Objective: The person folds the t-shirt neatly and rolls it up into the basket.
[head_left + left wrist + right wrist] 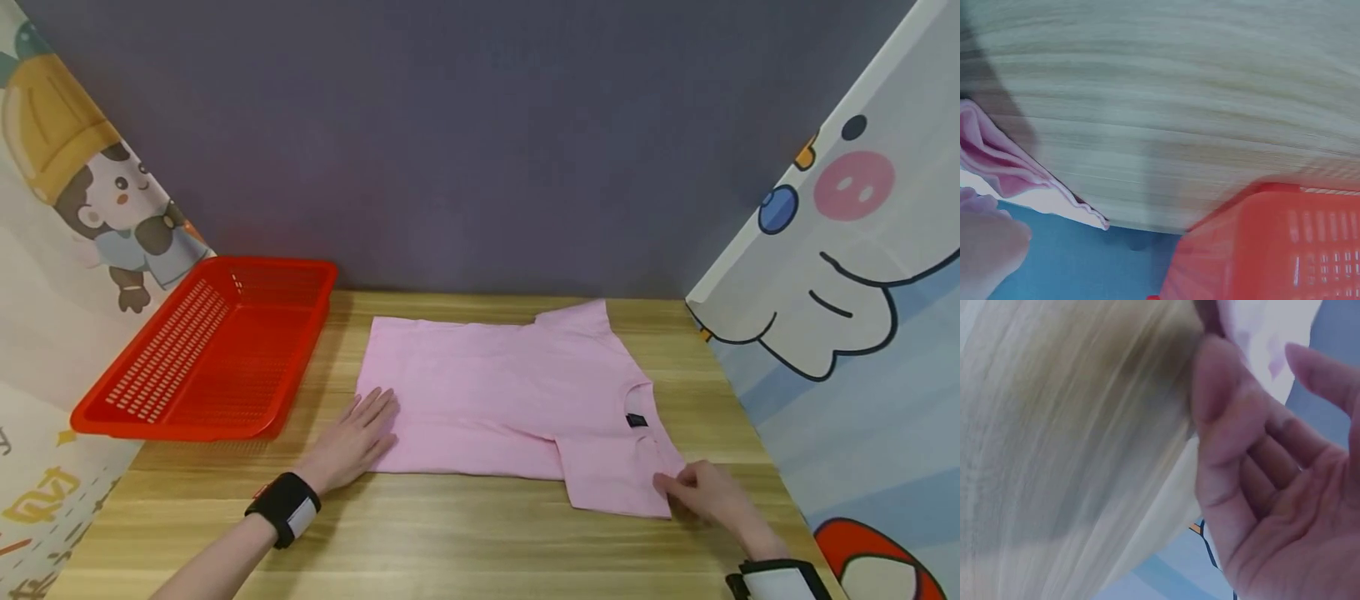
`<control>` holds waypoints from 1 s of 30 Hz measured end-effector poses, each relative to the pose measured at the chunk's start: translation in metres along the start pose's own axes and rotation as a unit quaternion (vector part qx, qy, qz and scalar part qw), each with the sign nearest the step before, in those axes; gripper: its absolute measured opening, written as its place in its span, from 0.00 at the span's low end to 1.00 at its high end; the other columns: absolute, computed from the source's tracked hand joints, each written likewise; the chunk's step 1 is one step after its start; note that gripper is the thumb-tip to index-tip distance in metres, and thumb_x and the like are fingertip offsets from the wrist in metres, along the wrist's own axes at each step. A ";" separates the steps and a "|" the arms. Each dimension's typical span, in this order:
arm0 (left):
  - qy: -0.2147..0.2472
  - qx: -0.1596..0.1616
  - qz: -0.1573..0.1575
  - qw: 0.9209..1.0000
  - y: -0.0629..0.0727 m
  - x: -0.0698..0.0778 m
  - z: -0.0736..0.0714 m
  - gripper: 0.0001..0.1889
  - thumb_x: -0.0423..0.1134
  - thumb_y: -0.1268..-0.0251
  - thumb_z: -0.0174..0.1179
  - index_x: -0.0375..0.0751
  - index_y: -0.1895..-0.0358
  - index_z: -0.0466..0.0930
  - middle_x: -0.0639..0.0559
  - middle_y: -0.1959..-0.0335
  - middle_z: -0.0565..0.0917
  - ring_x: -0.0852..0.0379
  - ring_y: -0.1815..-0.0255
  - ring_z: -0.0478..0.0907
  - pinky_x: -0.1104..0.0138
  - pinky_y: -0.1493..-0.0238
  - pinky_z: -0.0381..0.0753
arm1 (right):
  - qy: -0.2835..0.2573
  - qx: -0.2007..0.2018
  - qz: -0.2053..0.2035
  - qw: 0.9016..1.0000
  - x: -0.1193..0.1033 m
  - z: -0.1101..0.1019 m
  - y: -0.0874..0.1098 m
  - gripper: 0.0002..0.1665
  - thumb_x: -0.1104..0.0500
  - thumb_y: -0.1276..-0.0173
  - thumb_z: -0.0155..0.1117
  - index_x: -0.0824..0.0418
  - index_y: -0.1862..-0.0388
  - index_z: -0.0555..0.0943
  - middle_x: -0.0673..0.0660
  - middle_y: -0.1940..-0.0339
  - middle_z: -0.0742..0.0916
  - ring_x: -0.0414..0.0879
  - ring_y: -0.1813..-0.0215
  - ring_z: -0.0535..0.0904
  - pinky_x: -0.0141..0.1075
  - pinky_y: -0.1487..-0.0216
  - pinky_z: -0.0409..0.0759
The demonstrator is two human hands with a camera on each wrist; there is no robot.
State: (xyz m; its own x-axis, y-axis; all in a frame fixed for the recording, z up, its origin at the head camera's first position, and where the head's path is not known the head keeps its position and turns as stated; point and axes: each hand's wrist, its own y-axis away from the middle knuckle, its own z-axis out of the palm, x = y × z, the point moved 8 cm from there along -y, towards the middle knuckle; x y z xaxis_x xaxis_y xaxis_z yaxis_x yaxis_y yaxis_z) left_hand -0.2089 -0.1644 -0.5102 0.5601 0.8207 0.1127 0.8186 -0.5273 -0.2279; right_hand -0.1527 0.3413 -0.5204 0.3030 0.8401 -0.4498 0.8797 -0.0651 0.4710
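Note:
A pink short-sleeved T-shirt (465, 375) lies spread on the table, its hem to the left and its neckline with a black label to the right. My left hand (356, 442) rests with straight fingers on the hem's near corner. In the left wrist view only a blurred part of that hand (991, 250) shows, beside the shirt's rumpled edge (1004, 159). At the near sleeve and shoulder, my right hand (708, 496) touches the cloth's edge. The right wrist view shows its fingers (1229, 431) loosely curled, the thumb apart from them, with pink cloth (1260, 331) just beyond.
A red plastic basket (303, 358) with slotted sides stands at the table's left. The wooden table (450, 542) meets a dark grey panel (480, 150) at the back. Cartoon-printed sheets (825, 275) flank both sides.

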 end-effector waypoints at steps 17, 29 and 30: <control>0.039 -0.101 -0.073 0.991 0.008 -0.010 0.019 0.42 0.57 0.25 0.50 0.26 0.23 0.53 0.34 0.19 0.54 0.37 0.18 0.51 0.45 0.20 0.50 | -0.084 -0.102 -0.109 0.985 -0.014 0.016 0.001 0.24 0.51 0.26 0.61 0.68 0.76 0.77 0.49 0.84 0.77 0.40 0.81 0.71 0.31 0.79 0.71; 0.043 -0.137 -0.089 0.986 0.008 -0.012 0.024 0.43 0.60 0.24 0.46 0.28 0.21 0.48 0.36 0.17 0.49 0.38 0.16 0.46 0.45 0.18 0.45 | -0.242 -0.078 -0.130 0.958 -0.045 -0.006 -0.011 0.24 0.53 0.20 0.50 0.75 0.58 0.80 0.50 0.70 0.87 0.40 0.69 0.84 0.37 0.64 0.86; 0.043 -0.138 -0.090 0.985 0.008 -0.012 0.023 0.43 0.60 0.24 0.46 0.28 0.21 0.48 0.36 0.17 0.49 0.38 0.16 0.45 0.45 0.18 0.45 | -0.261 -0.073 -0.127 0.954 -0.049 -0.009 -0.014 0.25 0.52 0.20 0.50 0.75 0.55 0.80 0.49 0.68 0.88 0.40 0.66 0.85 0.37 0.61 0.86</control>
State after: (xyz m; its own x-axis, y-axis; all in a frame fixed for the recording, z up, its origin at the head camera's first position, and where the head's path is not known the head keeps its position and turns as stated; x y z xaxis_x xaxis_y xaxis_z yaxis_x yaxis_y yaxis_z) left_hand -0.2122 -0.1730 -0.5360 0.4024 0.8909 0.2108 0.9021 -0.4251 0.0740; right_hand -0.1829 0.3060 -0.4977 0.2612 0.4333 -0.8626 0.9000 0.2137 0.3799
